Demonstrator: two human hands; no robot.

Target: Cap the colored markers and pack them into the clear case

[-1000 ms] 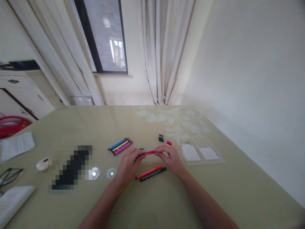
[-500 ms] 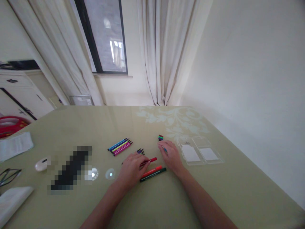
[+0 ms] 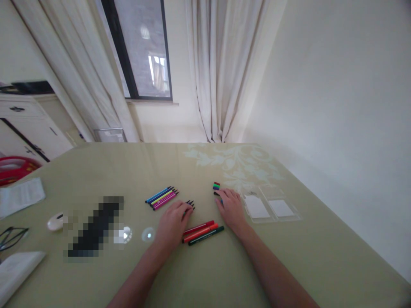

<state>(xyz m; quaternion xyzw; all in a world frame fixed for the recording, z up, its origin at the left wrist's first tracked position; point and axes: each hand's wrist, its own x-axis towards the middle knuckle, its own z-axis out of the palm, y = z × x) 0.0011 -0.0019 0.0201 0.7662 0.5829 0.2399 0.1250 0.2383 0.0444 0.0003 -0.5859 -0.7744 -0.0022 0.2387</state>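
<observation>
My left hand (image 3: 173,220) curls closed over a small group of uncapped markers (image 3: 192,204), whose dark tips stick out past the fingers. Their barrels are mostly hidden under the palm. Just in front of it lie a red capped marker (image 3: 205,225), an orange-red one (image 3: 207,231) and a dark green one (image 3: 208,236), side by side. My right hand (image 3: 231,207) is bent low on the table, its fingertips at a dark marker cap (image 3: 216,193). A bit of blue (image 3: 221,201) shows under its fingers. Beyond the fingertips sits a short row of coloured caps (image 3: 216,186).
Several uncapped markers (image 3: 162,197) lie in a row at left. An open clear plastic case (image 3: 271,204) with white inserts is right of my right hand. Farther left are a white mouse (image 3: 55,222), glasses (image 3: 13,235) and papers (image 3: 22,196). A wall borders the table's right side.
My left hand has let go of the red marker, now beside the orange-red one, and moved back onto the uncapped markers. The dark cap at my right fingertips has come into view.
</observation>
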